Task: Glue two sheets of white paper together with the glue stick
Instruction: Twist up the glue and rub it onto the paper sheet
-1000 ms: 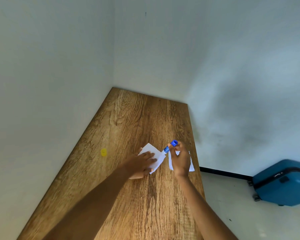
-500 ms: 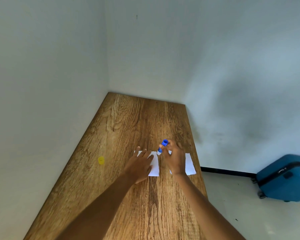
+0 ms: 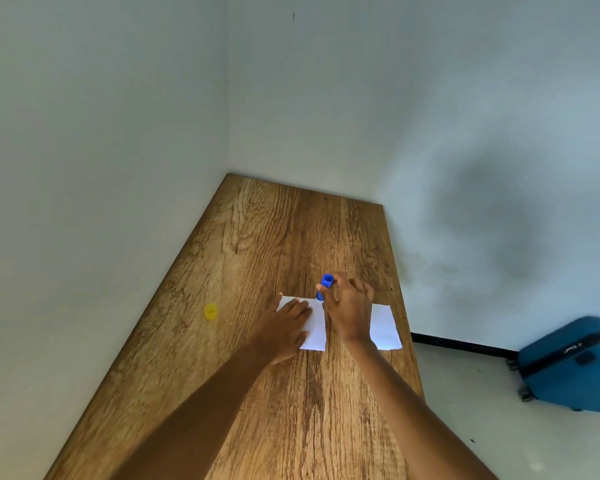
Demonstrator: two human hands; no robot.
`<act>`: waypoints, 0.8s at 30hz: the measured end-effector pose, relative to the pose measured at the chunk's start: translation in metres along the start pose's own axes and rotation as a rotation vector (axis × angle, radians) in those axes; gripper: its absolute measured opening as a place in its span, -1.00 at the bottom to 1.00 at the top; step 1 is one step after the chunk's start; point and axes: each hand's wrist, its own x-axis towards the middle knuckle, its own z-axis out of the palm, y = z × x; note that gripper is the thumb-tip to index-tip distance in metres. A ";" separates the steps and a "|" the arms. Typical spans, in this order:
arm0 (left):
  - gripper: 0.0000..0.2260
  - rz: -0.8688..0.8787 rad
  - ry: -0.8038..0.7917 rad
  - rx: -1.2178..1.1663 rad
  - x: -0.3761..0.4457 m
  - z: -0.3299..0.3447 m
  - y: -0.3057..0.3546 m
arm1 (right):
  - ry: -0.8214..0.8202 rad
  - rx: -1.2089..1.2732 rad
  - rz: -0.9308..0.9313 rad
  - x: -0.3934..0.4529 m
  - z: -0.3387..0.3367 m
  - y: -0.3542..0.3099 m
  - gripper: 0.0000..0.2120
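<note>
Left hand [image 3: 284, 327] flat, pinning the left paper sheet [image 3: 316, 327] to the wooden table [image 3: 291, 237]; right hand [image 3: 349, 308] clamped on glue stick [image 3: 324, 289] at its far corner. Second sheet [image 3: 383, 327] alongside. Paper's light, floppy, likely slides; hold it flat.

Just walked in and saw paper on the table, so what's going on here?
A person is gluing paper at a wooden table. The left hand lies flat on one white sheet, pinning it down. The right hand holds a blue glue stick with its lower end at that sheet's far edge. A second white sheet lies just to the right, apart. A small yellow cap sits off to the left.
</note>
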 end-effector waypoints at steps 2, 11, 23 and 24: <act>-0.51 -0.008 -0.008 0.004 0.000 0.001 0.000 | -0.002 -0.009 0.011 -0.003 -0.002 0.000 -0.70; -0.51 -0.042 -0.039 -0.001 0.000 -0.001 0.003 | -0.026 -0.016 0.050 -0.038 -0.016 0.000 -0.73; -0.53 -0.123 0.018 -0.022 -0.003 0.001 0.011 | 0.032 0.017 0.164 -0.073 -0.037 -0.011 -0.73; -0.55 -0.142 0.032 -0.009 -0.003 0.001 0.013 | 0.060 0.064 0.203 -0.071 -0.039 -0.013 -0.75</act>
